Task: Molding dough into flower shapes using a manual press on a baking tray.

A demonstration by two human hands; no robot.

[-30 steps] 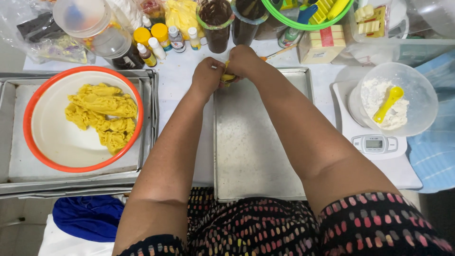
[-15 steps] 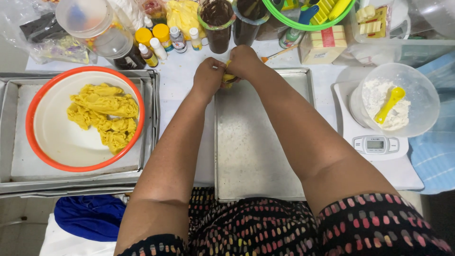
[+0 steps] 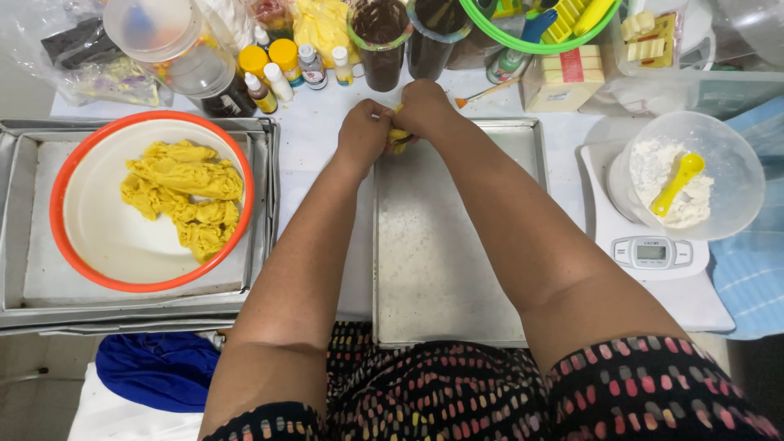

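Small lump of yellow dough (image 3: 398,137): soft, mostly hidden, pinched between both closed hands, only sliver showing. Sits above far edge of rectangular floured metal baking tray (image 3: 445,245), which lies flat, centre of table.

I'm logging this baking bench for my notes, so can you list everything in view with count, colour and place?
dough piece: one, yellow, pinched between both hands at the far edge of the middle tray
middle tray: one, silver, floury, in front of the person
bowl: one, white with orange rim, on the left tray
dough pile: one heap, yellow, in that bowl
left tray: stacked, silver, count unclear
small bottles: several, yellow and white caps, far side
dark cups: two, far side
clear bowl: one, holding white flour, on the scale
spoon: one, yellow, in the flour
scale: one, white, right
blue cloth: one, lower left
left hand: one, on the dough
right hand: one, on the dough
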